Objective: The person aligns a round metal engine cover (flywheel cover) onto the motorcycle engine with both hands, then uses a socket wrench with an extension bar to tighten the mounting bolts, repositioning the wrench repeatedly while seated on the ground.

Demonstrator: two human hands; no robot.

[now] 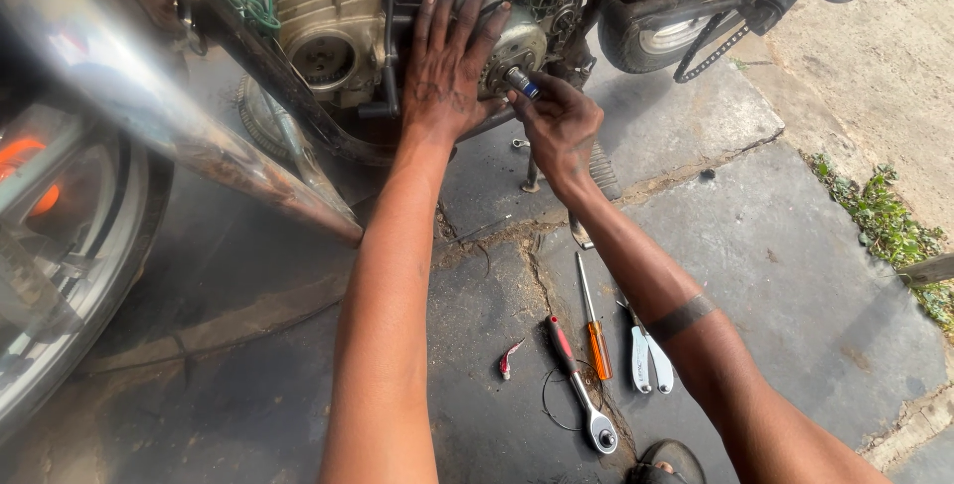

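Grimy grey cast-metal motorcycle engine (343,27), heavy and rigid, stands on the cracked dark concrete slab (775,275); the left hand (444,67) lies flat on its side, fingers spread wide. The right hand (558,124) pinches a small blue-banded steel socket bit (521,80), light, stiff, probably greasy, best gripped around its barrel. Loose below: red-handled ratchet (576,385), orange-handled screwdriver (594,320).

Cracked grey concrete floor (775,275) (oil-stained), daylight, weeds (889,226) along sandy edge at right.
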